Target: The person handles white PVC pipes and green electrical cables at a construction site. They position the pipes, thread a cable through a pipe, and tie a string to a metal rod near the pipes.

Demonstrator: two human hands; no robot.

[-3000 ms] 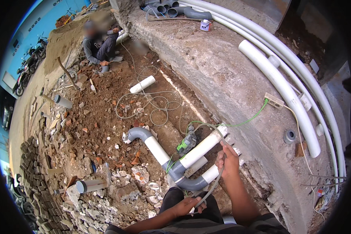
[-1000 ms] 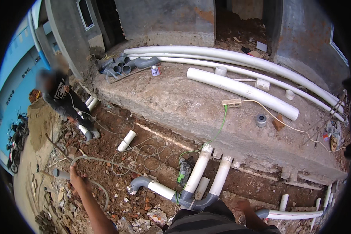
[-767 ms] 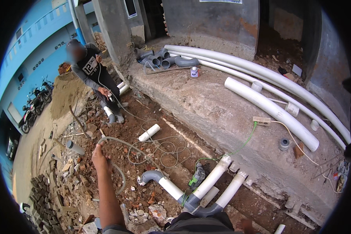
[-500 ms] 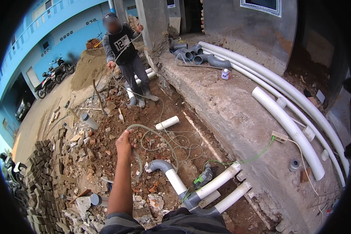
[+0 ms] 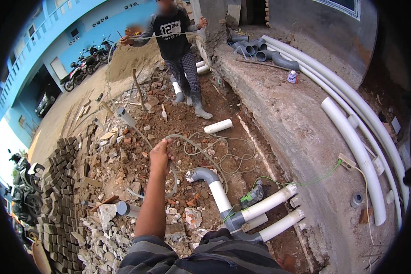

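My left hand point(image 5: 162, 153) is raised over the rubble, closed on a pale, see-through hose point(image 5: 194, 146), which loops around it and across the soil. My right hand point(image 5: 285, 261) shows only slightly at the bottom right, beside my clothing, its fingers unclear. Below and right of my left hand lie joined white and grey pipes point(image 5: 221, 196) with a green-and-grey power tool point(image 5: 249, 196) next to them. A co-worker point(image 5: 172, 50) in a dark top and checked trousers stands farther up the trench, holding the thin hose up between both hands. A short white pipe point(image 5: 218, 126) lies between us.
A concrete ledge point(image 5: 287, 128) along the right bears long white pipes point(image 5: 351, 160), grey fittings point(image 5: 255, 50), a can point(image 5: 292, 76) and a socket strip point(image 5: 347, 162). Paving blocks point(image 5: 55, 192) and motorbikes point(image 5: 29, 192) are on the left, a sand pile point(image 5: 137, 55) behind.
The co-worker has risen from crouching and lifted the hose. My left hand has risen forward with the hose; my right hand has let go and dropped low. My view has swung about, lately leftward.
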